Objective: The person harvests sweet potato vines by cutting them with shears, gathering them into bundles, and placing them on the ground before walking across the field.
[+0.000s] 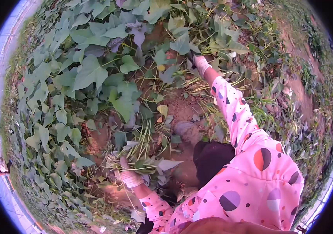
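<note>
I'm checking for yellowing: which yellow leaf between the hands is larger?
The yellow-green leaf beside bare soil, nearer the left hand; the smaller one sits nearer the right hand.

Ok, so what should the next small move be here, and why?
I'd probably close the right hand around the pale stems beside it and draw them toward the left hand. The right hand is reaching in among the leaves, close to those stems, while the left hand seems to hold a bunch of stems nearer the body.
</note>
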A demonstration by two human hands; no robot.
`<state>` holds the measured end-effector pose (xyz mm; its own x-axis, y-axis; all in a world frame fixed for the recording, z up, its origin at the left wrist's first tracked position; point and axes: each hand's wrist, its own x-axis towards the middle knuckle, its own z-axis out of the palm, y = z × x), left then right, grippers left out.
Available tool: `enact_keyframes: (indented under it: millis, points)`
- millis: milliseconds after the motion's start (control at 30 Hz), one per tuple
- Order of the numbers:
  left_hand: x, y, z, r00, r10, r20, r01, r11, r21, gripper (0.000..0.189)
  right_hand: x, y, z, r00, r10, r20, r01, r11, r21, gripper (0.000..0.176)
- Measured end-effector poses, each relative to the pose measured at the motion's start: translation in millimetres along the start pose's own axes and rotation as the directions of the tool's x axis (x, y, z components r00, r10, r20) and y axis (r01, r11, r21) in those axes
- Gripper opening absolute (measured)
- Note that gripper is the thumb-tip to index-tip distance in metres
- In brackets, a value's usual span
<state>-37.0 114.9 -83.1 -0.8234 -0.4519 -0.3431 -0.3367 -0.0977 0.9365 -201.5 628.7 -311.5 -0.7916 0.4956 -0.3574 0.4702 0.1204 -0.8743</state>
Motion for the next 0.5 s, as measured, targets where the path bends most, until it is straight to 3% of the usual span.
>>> enact_keyframes:
  millis: [33,67,133,200,233,267,300,333,400,433,467,500]
  points:
    - [-3.8,1.1,20.1,0.999,0.026,0.024,-0.027,0.999,0.034,0.039,-17.8,-18.6,0.9,0.993,-0.118,-0.007,0.113,0.964,-0.241,0.036]
    - [-1.7,-5.9,27.1,0.996,-0.011,0.091,0.005,0.998,0.06,0.038,-30.9,-30.3,3.9,0.999,-0.014,0.033,0.016,0.999,-0.047,0.034]
    - [12.2,-34.6,21.0,0.972,-0.01,0.237,-0.069,0.944,0.322,0.035,-55.1,-56.5,12.9,0.972,0.147,0.18,-0.2,0.927,0.319,0.033]
    - [5.1,-34.4,33.1,0.936,0.091,0.341,-0.19,0.943,0.271,0.028,-84.2,-95.6,24.8,0.951,0.256,0.174,-0.309,0.755,0.578,0.027]
    - [-2.8,-29.5,41.2,0.942,0.073,0.329,-0.151,0.964,0.22,0.025,-76.4,-101.7,33.5,0.952,0.237,0.193,-0.305,0.759,0.575,0.027]
    - [-7.3,-26.2,45.0,0.948,0.055,0.315,-0.113,0.979,0.168,0.023,-63.8,-96.2,43.2,0.986,-0.15,0.074,0.158,0.982,-0.104,0.026]
    - [-6.0,-25.7,42.9,0.931,-0.007,0.365,-0.083,0.97,0.23,0.02,-52.5,-90.5,54.4,0.828,-0.507,0.238,0.505,0.492,-0.709,0.025]
    - [-4.4,-30.9,40.7,0.902,0.039,0.429,-0.164,0.952,0.259,0.022,-15.1,-68.7,67.4,0.777,-0.603,0.181,0.554,0.52,-0.65,0.024]
    - [-13.4,-18.7,43.3,0.903,-0.022,0.429,-0.12,0.946,0.301,0.022,81.3,-19.8,120.9,0.649,-0.751,0.119,0.658,0.476,-0.584,0.022]
    - [-14.4,-26.3,40.4,0.908,-0.027,0.417,-0.102,0.953,0.284,0.024,74.9,-59.2,134.1,0.767,-0.63,0.123,0.633,0.709,-0.312,0.021]
    - [-12.0,-33.7,39.6,0.913,-0.024,0.407,-0.092,0.961,0.262,0.025,61.3,-98.6,151.3,0.823,-0.535,0.192,0.554,0.83,-0.062,0.02]
    - [-14.8,-32.0,39.6,0.92,-0.034,0.389,-0.068,0.967,0.245,0.026,43.7,-124.3,166.5,0.826,-0.488,0.282,0.493,0.868,0.06,0.019]
